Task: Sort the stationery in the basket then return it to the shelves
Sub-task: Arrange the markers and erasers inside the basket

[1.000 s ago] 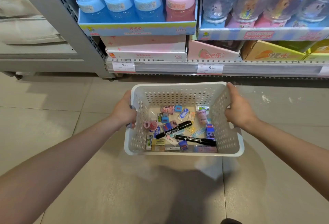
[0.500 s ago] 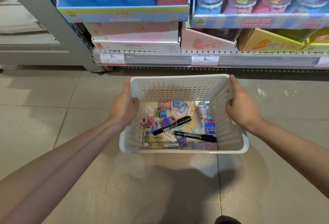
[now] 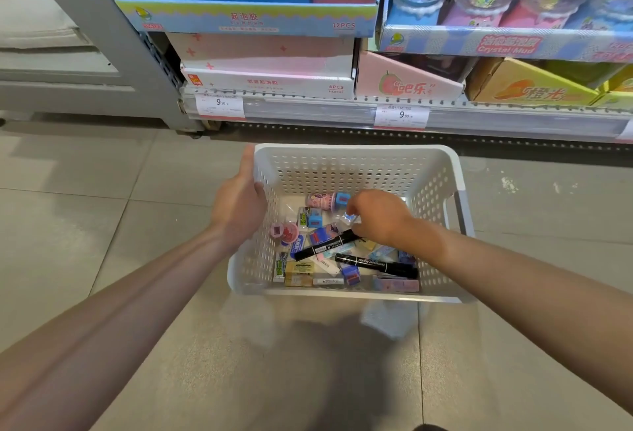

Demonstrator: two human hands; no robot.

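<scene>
White plastic basket (image 3: pixel 356 163) sits in the head view below the shelf (image 3: pixel 342 112), tipped a little toward the camera. Left hand (image 3: pixel 239 206) grips its left wall, thumb along the outside up to the rim, fingers hooked over the edge and into the holes. Right hand (image 3: pixel 378 216) is down inside, fingers curled over a small clear-wrapped blue eraser (image 3: pixel 349 219); it seems to pinch it, though the fingertips are turned away, so how firm the hold is I cannot tell.

Just below that hand lies a black marker (image 3: pixel 325 246), its long axis running from lower left up to the right, its upper end passing under the knuckles. A second marker (image 3: pixel 376 264) lies nearly level, nearer the front wall. Both are closer to the right hand than the left, so I judge the right does the picking while the left steadies.

Erasers (image 3: pixel 301 269) and small stamps (image 3: pixel 284 230) crowd the floor; the right forearm hides the right rear corner. Labels are too small to read.
</scene>
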